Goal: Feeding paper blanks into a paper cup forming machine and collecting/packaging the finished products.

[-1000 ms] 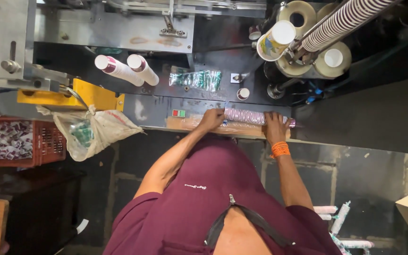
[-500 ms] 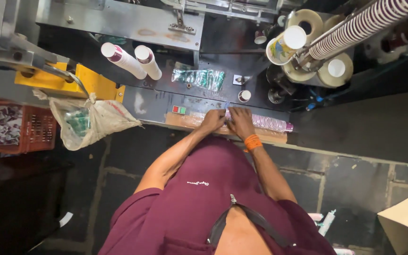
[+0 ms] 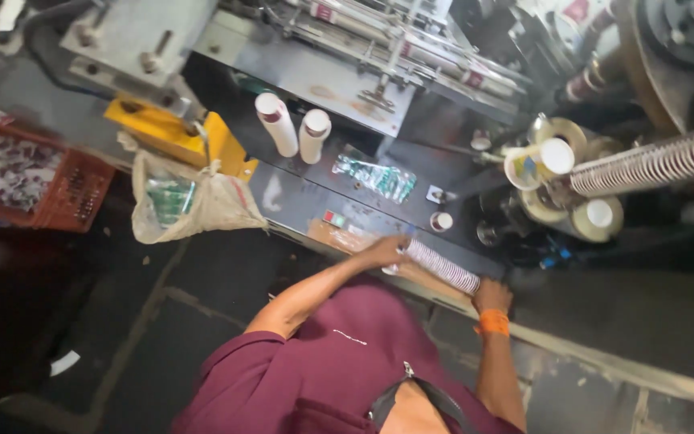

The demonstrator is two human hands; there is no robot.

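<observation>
A long stack of nested paper cups (image 3: 443, 268) lies on its side along the front edge of the machine's dark bench (image 3: 307, 201). My left hand (image 3: 383, 251) grips the stack's left end. At the stack's right end my right hand (image 3: 492, 295), with an orange band on its wrist, holds on. A second long row of stacked cups (image 3: 652, 165) juts out of the machine at the upper right, above and away from both hands.
Two white cup stacks (image 3: 295, 128) lie on the bench behind a crumpled plastic sleeve (image 3: 375, 175). A plastic bag (image 3: 182, 205) hangs at the bench's left end beside a yellow part (image 3: 166, 133). A red crate (image 3: 30, 181) sits at the far left. Tape rolls (image 3: 596, 217) are at the right.
My right hand has slid from next to the left hand out to the stack's right end. The view has tilted and shifted left.
</observation>
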